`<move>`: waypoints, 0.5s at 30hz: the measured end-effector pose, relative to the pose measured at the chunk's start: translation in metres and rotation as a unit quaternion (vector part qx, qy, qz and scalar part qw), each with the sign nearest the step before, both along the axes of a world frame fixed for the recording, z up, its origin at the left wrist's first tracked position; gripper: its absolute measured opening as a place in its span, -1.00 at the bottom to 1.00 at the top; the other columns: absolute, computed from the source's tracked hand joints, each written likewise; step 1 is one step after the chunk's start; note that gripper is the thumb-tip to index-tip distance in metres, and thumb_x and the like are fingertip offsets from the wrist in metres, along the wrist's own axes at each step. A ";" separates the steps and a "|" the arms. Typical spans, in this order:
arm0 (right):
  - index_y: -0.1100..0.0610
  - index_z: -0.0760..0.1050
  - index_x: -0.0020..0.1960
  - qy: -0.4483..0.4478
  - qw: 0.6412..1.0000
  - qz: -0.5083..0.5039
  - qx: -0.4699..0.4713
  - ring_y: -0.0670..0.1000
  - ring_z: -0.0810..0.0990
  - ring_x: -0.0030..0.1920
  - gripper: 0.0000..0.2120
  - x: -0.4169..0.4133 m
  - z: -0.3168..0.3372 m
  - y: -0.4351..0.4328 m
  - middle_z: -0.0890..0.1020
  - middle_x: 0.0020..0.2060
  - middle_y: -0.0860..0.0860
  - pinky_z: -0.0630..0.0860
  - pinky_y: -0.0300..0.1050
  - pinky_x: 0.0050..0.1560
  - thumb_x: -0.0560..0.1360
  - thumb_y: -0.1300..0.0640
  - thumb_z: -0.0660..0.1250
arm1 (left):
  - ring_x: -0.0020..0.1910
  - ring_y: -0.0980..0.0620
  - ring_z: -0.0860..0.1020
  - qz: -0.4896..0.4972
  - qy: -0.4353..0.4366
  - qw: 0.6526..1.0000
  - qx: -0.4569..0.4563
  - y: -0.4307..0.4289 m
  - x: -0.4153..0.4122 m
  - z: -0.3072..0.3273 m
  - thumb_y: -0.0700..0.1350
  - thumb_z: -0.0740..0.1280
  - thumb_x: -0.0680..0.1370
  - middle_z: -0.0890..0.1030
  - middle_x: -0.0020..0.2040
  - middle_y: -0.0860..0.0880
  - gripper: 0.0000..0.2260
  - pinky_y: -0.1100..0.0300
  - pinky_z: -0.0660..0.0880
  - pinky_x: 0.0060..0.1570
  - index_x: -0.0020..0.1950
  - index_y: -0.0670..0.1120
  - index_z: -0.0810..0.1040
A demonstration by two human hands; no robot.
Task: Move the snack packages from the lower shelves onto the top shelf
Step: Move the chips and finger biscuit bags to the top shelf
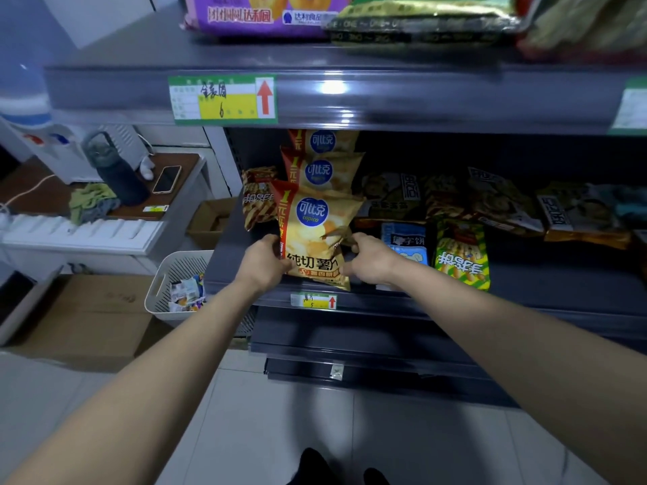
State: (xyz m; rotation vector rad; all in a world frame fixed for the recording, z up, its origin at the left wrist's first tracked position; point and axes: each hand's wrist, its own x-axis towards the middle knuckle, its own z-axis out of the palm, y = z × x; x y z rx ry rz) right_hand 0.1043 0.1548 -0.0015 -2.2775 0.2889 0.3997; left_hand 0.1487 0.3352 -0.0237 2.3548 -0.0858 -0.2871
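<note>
Left grip [266, 262] curls round the left edge of the front yellow chip bag [315, 232]. Right grip [367, 257] pinches its right edge. The bag stands upright at the front of the lower shelf [546, 278], with two matching chip bags [325, 169] lined up behind it. A green snack bag [460, 257] lies to its right. The top shelf [140, 47] carries a purple package [252, 15].

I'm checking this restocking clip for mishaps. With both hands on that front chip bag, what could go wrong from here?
Lifting the front bag, gripped by the left hand and right hand, may topple the two rear bags standing behind it. Above, a dark pack lies near the top shelf front edge and could get knocked off.
</note>
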 end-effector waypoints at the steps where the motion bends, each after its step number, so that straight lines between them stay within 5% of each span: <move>1: 0.21 0.28 0.38 0.000 1.000 0.004 -0.002 0.07 0.46 0.22 -0.46 -0.002 0.001 -0.001 0.45 0.28 0.11 0.44 -0.15 0.09 0.45 0.23 0.38 | -0.05 0.03 0.50 0.000 -0.001 1.000 0.006 -0.002 -0.003 0.001 -0.22 0.40 0.47 0.61 0.10 -0.13 -0.67 0.20 0.39 -0.06 0.21 -0.19 0.46; 6: 0.21 0.19 0.46 0.007 1.000 0.024 -0.005 0.08 0.42 0.26 -0.37 -0.013 0.002 -0.006 0.40 0.33 0.11 0.41 -0.15 0.14 0.47 0.20 0.37 | 0.13 -0.14 0.51 0.032 -0.040 0.998 0.039 -0.008 -0.018 0.007 -0.23 0.40 0.46 0.55 0.17 -0.21 -0.64 0.19 0.34 -0.06 0.21 -0.27 0.44; 11: 0.22 0.22 0.45 -0.011 1.000 0.021 -0.015 0.10 0.43 0.27 -0.39 -0.026 0.010 -0.025 0.41 0.32 0.12 0.40 -0.13 0.17 0.47 0.19 0.37 | 0.06 -0.15 0.54 0.006 -0.078 0.996 0.040 -0.023 -0.031 0.023 -0.21 0.38 0.48 0.57 0.08 -0.20 -0.66 0.14 0.44 -0.03 0.23 -0.26 0.45; 15: 0.23 0.26 0.44 -0.027 0.999 0.003 -0.040 0.02 0.45 0.07 -0.42 -0.040 0.017 -0.056 0.41 0.03 0.01 0.38 -0.18 0.04 0.48 0.21 0.36 | -0.06 -0.11 0.56 -0.066 -0.055 0.996 0.009 -0.066 -0.049 0.038 -0.21 0.38 0.48 0.59 -0.02 -0.16 -0.72 0.15 0.46 -0.08 0.17 -0.22 0.50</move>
